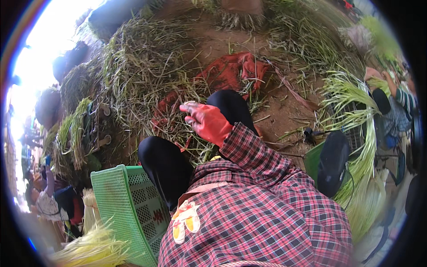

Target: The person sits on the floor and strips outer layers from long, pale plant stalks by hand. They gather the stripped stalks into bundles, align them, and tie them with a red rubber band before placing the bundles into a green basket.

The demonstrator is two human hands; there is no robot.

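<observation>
My right hand (205, 123), in a red rubber glove, is raised in front of me between my knees. Its fingers are curled inward; what they hold, if anything, I cannot make out. A plaid sleeve covers the forearm. Below and beyond the glove lie loose green and dry stalks (144, 66), strewn over the ground and heaped to the left. A crumpled red cloth or sack (233, 71) lies on the soil just past the hand, with stalks across it. My left hand is out of the picture.
A green plastic crate (113, 196) stands at my left side. Pale yellow-green stalk bundles lie at the lower left (95, 249) and along the right (351, 102). A black shoe-like object (332, 162) is close at my right. Other people sit at both edges.
</observation>
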